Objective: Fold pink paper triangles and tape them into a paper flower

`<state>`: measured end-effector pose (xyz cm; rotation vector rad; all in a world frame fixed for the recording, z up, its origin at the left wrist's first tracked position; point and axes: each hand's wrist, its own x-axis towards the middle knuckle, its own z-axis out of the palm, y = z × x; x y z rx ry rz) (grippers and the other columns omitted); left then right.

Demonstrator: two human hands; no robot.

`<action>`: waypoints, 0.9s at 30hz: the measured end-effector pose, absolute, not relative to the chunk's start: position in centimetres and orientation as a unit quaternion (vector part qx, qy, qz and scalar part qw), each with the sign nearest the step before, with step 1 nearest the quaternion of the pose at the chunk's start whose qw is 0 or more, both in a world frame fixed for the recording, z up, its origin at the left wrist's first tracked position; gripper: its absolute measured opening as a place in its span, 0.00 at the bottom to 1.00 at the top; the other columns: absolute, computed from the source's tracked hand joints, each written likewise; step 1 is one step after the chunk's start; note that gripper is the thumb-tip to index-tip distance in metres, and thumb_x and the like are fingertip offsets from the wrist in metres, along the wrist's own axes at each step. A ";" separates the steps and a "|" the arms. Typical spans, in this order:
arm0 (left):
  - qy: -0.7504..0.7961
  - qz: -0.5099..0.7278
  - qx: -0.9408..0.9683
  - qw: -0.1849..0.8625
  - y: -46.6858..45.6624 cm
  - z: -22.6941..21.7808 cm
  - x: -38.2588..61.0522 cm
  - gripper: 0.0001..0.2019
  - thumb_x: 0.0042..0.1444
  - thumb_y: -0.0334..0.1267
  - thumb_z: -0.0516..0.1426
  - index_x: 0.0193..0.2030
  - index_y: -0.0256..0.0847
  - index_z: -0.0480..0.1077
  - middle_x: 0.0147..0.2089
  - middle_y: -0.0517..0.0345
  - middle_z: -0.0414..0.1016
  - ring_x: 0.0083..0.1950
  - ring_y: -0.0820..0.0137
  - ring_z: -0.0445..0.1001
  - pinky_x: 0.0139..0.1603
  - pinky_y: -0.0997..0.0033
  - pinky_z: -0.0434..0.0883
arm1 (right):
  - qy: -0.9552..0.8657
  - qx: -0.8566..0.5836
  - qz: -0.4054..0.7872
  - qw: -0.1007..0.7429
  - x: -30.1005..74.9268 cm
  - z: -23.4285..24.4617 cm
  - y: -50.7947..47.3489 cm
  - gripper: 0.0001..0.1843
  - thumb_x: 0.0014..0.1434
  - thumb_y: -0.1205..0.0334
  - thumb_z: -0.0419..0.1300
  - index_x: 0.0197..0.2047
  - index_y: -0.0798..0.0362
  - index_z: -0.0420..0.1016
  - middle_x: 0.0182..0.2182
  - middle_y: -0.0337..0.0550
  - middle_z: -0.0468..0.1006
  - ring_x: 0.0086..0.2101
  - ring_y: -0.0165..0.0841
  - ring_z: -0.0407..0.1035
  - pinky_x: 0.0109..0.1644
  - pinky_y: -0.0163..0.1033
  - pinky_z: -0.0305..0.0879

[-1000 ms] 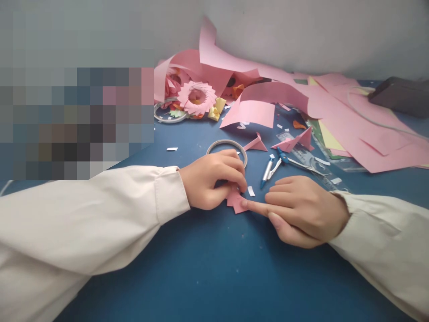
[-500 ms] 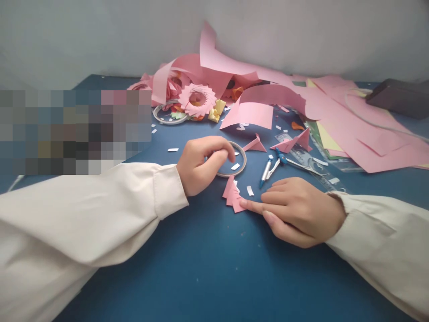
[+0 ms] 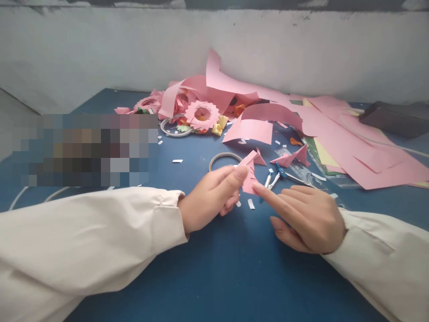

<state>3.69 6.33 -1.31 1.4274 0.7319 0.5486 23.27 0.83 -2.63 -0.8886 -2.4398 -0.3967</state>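
Observation:
My left hand point(image 3: 214, 192) pinches a small chain of overlapping folded pink paper pieces point(image 3: 249, 184) between thumb and fingers, lifted a little off the blue table. The index finger of my right hand point(image 3: 304, 219) points out and touches the lower right edge of that chain. Its thumb stands apart, its other fingers are curled, and it grips nothing. Behind my left hand lies a thin ring point(image 3: 224, 155), partly hidden. Folded pink paper pieces point(image 3: 292, 157) rest beyond my hands, near a drawing compass point(image 3: 280, 171) that my right hand partly covers.
Pink folded-paper rings point(image 3: 191, 117) and a second thin ring point(image 3: 163, 127) are heaped at the back. Large pink sheets point(image 3: 378, 152) spread over the right, beside a dark box point(image 3: 395, 117). White scraps point(image 3: 177, 161) dot the blue table point(image 3: 214, 277). A blurred patch hides the left.
My left hand has come down from the ring, taken hold of the pink paper chain and raised it. My right index finger has followed the chain up. The view has tilted upward.

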 end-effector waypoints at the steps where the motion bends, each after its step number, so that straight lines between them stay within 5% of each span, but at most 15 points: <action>1: 0.310 0.210 0.633 0.677 6.3 -1.2 3.7 0.25 0.58 0.58 0.47 0.29 0.36 0.64 0.17 0.66 0.55 0.18 0.78 0.57 0.19 0.78 0.55 | -0.901 -0.323 -0.152 0.247 23.2 -2.6 0.9 0.32 0.59 0.68 0.47 0.66 0.64 0.46 0.17 0.34 0.67 0.18 0.31 0.59 0.24 0.37 0.57; 6: 0.302 0.193 0.589 0.724 6.9 -1.0 3.5 0.18 0.59 0.44 0.53 0.23 0.34 0.66 0.14 0.67 0.53 0.17 0.79 0.56 0.20 0.77 0.57 | -0.904 -0.328 -0.164 0.219 23.1 -2.5 1.2 0.32 0.60 0.68 0.48 0.66 0.65 0.46 0.17 0.34 0.66 0.17 0.31 0.59 0.23 0.37 0.57; 16: 0.338 0.202 0.580 0.713 7.0 -1.0 4.3 0.17 0.63 0.37 0.47 0.23 0.36 0.60 0.15 0.68 0.53 0.16 0.81 0.57 0.18 0.81 0.56 | -0.898 -0.346 -0.182 0.203 23.0 -2.8 1.2 0.24 0.62 0.67 0.49 0.60 0.65 0.57 0.17 0.32 0.66 0.18 0.28 0.58 0.23 0.36 0.56; 27: 0.388 0.220 0.606 0.658 6.8 -1.1 4.7 0.17 0.62 0.34 0.48 0.20 0.36 0.59 0.13 0.68 0.54 0.15 0.81 0.55 0.16 0.82 0.56 | -0.899 -0.359 -0.143 0.207 22.8 -3.1 1.2 0.24 0.64 0.66 0.47 0.61 0.65 0.54 0.19 0.34 0.68 0.18 0.29 0.61 0.24 0.36 0.57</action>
